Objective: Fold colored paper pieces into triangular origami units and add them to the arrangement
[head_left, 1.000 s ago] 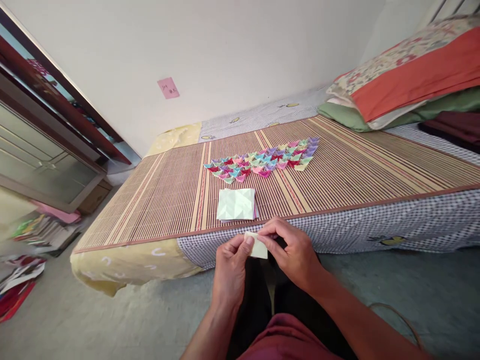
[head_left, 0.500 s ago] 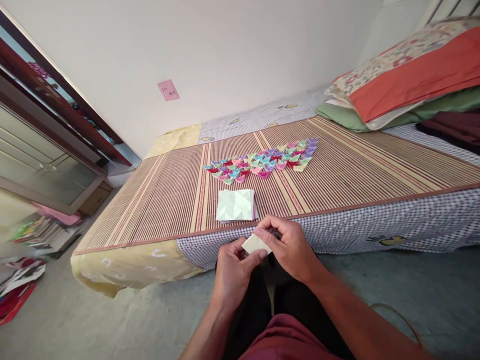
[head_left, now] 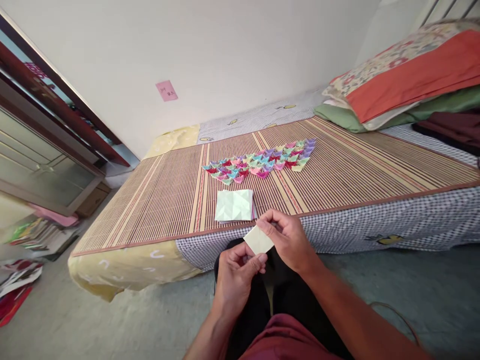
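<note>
Pale square (head_left: pixel 258 240) between left hand (head_left: pixel 236 271) and right hand (head_left: pixel 288 243): paper, matt, smooth-faced. Paper stack (head_left: pixel 234 205) just beyond the hands: matt, creased into facets on top. Folded pieces (head_left: pixel 263 174) farther off: coloured paper, crisp-edged. Mat (head_left: pixel 168 197) beneath these: ribbed, slatted look, dull. Bedsheet (head_left: pixel 345 233) right of the right hand: checked cloth, matt, rumpled. Floor (head_left: pixel 150 312) left of the left hand: dull, cement-like.

head cam: worn up top, tipped forward-down
left hand (head_left: pixel 236 270), right hand (head_left: pixel 289 241): pretty close
bed (head_left: pixel 345 229): just past 'em
</note>
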{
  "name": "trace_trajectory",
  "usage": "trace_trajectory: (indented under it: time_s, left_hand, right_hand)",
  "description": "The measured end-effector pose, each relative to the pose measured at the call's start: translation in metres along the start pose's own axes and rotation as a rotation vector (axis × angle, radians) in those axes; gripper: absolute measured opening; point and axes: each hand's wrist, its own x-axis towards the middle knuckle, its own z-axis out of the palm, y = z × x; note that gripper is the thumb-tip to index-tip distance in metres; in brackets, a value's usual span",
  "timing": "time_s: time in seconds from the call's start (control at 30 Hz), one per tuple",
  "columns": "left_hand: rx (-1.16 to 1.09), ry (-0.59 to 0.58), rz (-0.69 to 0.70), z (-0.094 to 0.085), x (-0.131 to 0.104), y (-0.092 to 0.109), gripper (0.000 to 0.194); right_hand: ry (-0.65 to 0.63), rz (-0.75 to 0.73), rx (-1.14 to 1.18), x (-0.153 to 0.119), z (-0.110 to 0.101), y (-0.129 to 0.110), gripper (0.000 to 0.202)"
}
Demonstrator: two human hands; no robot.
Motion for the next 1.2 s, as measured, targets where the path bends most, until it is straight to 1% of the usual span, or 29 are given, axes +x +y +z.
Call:
trace_trajectory:
  time_s: [0.07, 0.17, 0.23, 0.3, 0.37, 0.43, 0.57, 0.7, 0.83, 0.87, 0.93, 1.03, 1.07, 1.13, 1.2]
  left_hand:
    - [-0.014, -0.003, 0.005, -0.002, 0.000, -0.002, 0.032]
    - [-0.049, -0.023, -0.043, -0.003, 0.002, -0.003, 0.035]
    - [-0.068, -0.053, -0.078, -0.002, 0.003, -0.002, 0.033]
    - [-0.096, -0.060, -0.076, -0.001, 0.003, 0.002, 0.030]
    - [-0.114, -0.018, -0.035, 0.000, 0.004, 0.006, 0.032]
    - [-0.118, 0.027, -0.003, 0.000, 0.005, 0.008, 0.028]
    - [-0.135, 0.033, -0.013, 0.000, 0.005, 0.005, 0.026]
    - [-0.144, 0.049, -0.047, 0.001, 0.004, -0.001, 0.029]
    - [-0.256, 0.038, -0.102, 0.000, 0.003, 0.001, 0.031]
    - [-0.301, 0.010, -0.124, 0.000, 0.004, 0.003, 0.032]
    - [-0.407, -0.112, -0.194, -0.002, 0.003, 0.006, 0.034]
    - [-0.579, -0.367, -0.304, -0.002, 0.001, 0.007, 0.037]
    - [-0.622, -0.436, -0.327, -0.001, 0.000, 0.007, 0.039]
    - [-0.700, -0.526, -0.353, -0.001, -0.001, 0.006, 0.043]
    - [-0.778, -0.569, -0.350, -0.001, -0.002, 0.005, 0.045]
  right_hand:
    - [-0.015, 0.018, 0.033, 0.000, 0.000, 0.001, 0.027]
    - [-0.060, 0.027, 0.030, 0.001, -0.002, 0.002, 0.025]
    - [-0.077, 0.017, 0.014, 0.002, -0.003, 0.002, 0.025]
    - [-0.082, 0.013, 0.011, 0.002, -0.005, 0.001, 0.025]
    - [-0.096, 0.040, 0.037, 0.002, -0.004, 0.000, 0.025]
    - [-0.114, 0.090, 0.083, 0.002, -0.003, 0.000, 0.027]
    - [-0.129, 0.173, 0.170, 0.001, 0.001, 0.003, 0.034]
    - [-0.110, 0.158, 0.166, 0.004, 0.000, 0.004, 0.034]
    - [-0.095, 0.094, 0.149, 0.010, -0.012, 0.002, 0.032]
    - [-0.106, 0.072, 0.151, 0.012, -0.015, 0.002, 0.030]
    - [-0.178, 0.033, 0.190, 0.014, -0.020, 0.005, 0.030]
    - [-0.381, 0.019, 0.319, 0.013, -0.020, 0.012, 0.037]
    - [-0.440, 0.026, 0.363, 0.011, -0.019, 0.014, 0.038]
    - [-0.511, 0.061, 0.450, 0.009, -0.016, 0.016, 0.038]
    - [-0.514, 0.103, 0.539, 0.006, -0.014, 0.016, 0.041]
